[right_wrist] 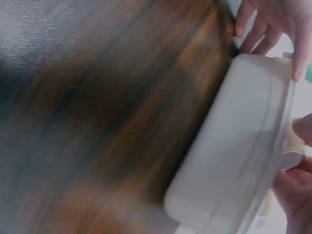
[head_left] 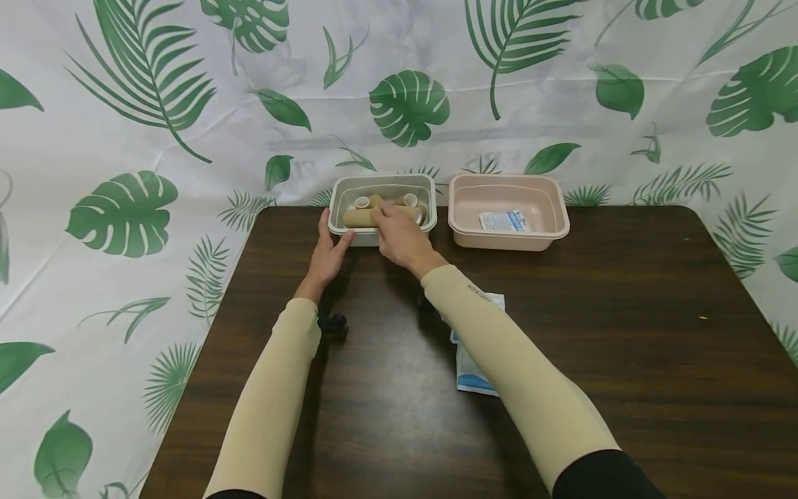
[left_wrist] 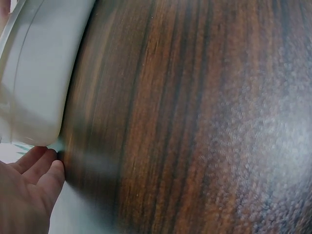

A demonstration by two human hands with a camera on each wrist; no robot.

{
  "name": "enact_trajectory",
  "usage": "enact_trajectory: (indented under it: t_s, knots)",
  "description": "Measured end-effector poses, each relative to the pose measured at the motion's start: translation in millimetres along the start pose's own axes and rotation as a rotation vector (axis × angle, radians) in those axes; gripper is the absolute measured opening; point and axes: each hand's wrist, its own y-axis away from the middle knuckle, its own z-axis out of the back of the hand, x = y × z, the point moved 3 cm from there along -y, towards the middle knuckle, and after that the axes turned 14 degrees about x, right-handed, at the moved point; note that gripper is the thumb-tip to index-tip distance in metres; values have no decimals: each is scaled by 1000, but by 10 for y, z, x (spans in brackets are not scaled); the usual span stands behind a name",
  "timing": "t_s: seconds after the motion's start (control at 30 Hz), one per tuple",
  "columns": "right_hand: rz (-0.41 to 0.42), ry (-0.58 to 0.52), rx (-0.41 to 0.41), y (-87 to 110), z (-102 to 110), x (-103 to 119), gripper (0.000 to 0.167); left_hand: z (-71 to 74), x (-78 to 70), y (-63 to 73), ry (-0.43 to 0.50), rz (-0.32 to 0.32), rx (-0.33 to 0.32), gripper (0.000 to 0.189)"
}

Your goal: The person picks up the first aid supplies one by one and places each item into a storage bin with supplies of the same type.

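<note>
A light grey plastic bin [head_left: 349, 184] stands at the table's back edge with several tan cylinders inside, some showing white round ends. My left hand [head_left: 327, 258] rests against the bin's left end, its fingers fairly straight along the wall and the thumb at the front rim. In the left wrist view the left fingertips [left_wrist: 59, 165] touch the end of the bin low down. Reaching over the front rim, my right hand [head_left: 399, 235] pinches a tan cylinder [head_left: 360, 218] lying across the bin. The right wrist view shows this cylinder's pale round end [right_wrist: 291, 160] between thumb and fingers.
Right of the grey bin stands a pink bin [head_left: 508, 240] with a blue-and-white packet [head_left: 502, 221] in it. More blue-and-white packets [head_left: 474, 378] lie on the dark wooden table [head_left: 623, 333], partly under my right forearm. A leaf-print sheet [head_left: 349, 62] hangs behind.
</note>
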Motion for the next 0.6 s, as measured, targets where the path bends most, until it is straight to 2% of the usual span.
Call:
enact_trajectory:
  t_s: [0.13, 0.27, 0.5, 0.6]
  knots:
    - [4, -29, 160, -38, 8, 70, 46, 5, -8, 12, -3, 22, 7, 79]
    - [13, -88, 243, -55, -6, 112, 52, -2, -13, 20, -2, 30, 13, 80]
    - [-84, 36, 335, -56, -16, 65, 68, -12, -2, -5, 2, 34, 15, 80]
    - [-85, 73, 357, -47, -17, 70, 73, -9, 3, -16, -3, 33, 14, 79]
